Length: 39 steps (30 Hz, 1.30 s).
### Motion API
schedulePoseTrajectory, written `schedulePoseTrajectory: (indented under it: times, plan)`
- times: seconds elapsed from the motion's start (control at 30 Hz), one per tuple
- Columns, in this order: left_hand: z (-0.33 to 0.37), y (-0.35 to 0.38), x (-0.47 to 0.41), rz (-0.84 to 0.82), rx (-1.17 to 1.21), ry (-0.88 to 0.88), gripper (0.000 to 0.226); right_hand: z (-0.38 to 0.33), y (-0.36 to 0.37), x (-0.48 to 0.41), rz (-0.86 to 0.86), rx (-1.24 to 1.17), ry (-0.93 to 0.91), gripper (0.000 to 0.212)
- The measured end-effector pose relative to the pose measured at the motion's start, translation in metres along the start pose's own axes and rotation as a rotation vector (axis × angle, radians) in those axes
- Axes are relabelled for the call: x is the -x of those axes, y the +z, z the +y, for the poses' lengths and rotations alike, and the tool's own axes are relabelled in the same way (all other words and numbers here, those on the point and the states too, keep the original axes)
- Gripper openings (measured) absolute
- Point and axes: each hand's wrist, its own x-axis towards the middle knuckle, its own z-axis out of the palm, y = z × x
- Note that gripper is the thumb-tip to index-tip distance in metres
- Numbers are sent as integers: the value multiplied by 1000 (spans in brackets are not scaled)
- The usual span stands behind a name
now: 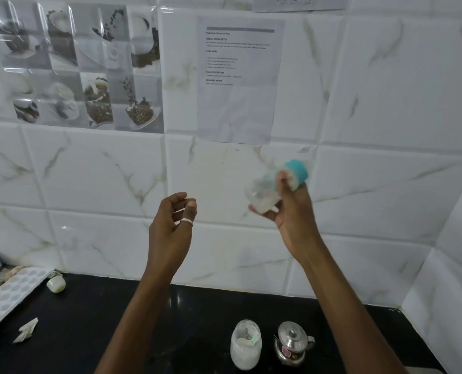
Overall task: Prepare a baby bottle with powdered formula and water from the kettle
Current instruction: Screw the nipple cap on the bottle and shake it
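My right hand (pixel 292 211) grips a clear baby bottle (pixel 265 193) with a teal collar, raised in front of the tiled wall and tilted, its cap end up to the right. The bottle is motion-blurred, with white liquid showing at its lower end. My left hand (pixel 170 225) hangs raised to the left of it, fingers loosely curled and holding nothing, a ring on one finger. Down on the black counter (pixel 116 333) stand an open jar of white powder (pixel 245 345) and, right of it, a small steel kettle (pixel 292 342) with its lid on.
A white tray with round moulds (pixel 6 298) lies at the counter's left edge, with a small white cap (pixel 56 284) and a crumpled paper scrap (pixel 26 330) near it. A printed sheet (pixel 238 79) is taped to the wall. The wall turns a corner on the right.
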Motion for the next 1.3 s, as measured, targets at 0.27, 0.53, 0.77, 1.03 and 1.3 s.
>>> schedulePoseTrajectory:
  times: [0.27, 0.53, 0.77, 1.03, 1.3]
  plan:
    - [3, -9, -3, 10, 16, 7, 23, -6, -6, 1, 72, -154, -29, 56]
    - [5, -8, -4, 12, 40, 4, 22, -9, -6, 7, -85, 102, 6, 50]
    - [8, -5, -5, 5, 59, -1, 22, -2, -9, 11, -151, 288, 48, 54]
    - [11, -3, -6, 1, 61, -6, 20, -6, -16, 7, -11, 60, -21, 53]
    - [14, -2, -7, -3, 57, 6, 21, -10, -20, 3, 88, -115, -35, 63]
